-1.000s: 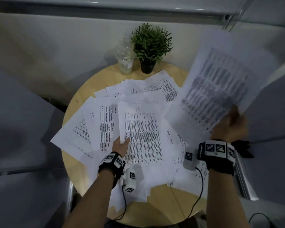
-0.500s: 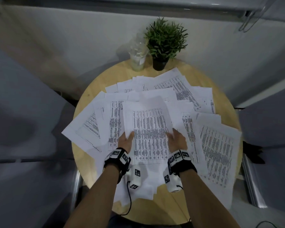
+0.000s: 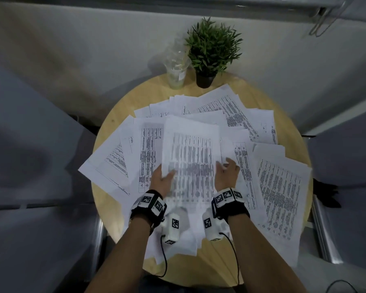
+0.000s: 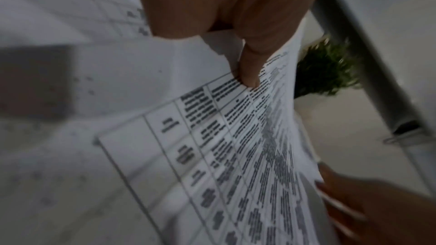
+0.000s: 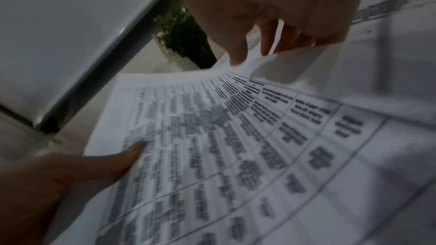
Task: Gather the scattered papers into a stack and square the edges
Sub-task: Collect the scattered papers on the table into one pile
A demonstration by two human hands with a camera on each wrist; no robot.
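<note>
Several printed sheets lie fanned over a round wooden table point(image 3: 154, 96), such as one at the right point(image 3: 281, 187) and one at the left point(image 3: 110, 163). Both hands hold the centre sheet point(image 3: 190, 153), which looks blurred and raised off the pile. My left hand point(image 3: 167, 175) pinches its left edge, thumb on top point(image 4: 247, 75). My right hand point(image 3: 224, 166) grips its right edge with curled fingers point(image 5: 266, 44). In the wrist views the sheet point(image 4: 235, 156) point(image 5: 212, 137) bows between the hands. Its near end is hidden behind my wrists.
A potted green plant point(image 3: 211, 47) and a clear plastic cup point(image 3: 176, 70) stand at the table's far edge. Grey seats flank the table on the left point(image 3: 30, 166) and right point(image 3: 347, 166). Some sheets overhang the near rim. Wrist-camera cables point(image 3: 165, 263) dangle under my forearms.
My right hand laid the sheet it held up onto the right of the table, then came to the centre sheet. Both hands now lift that sheet.
</note>
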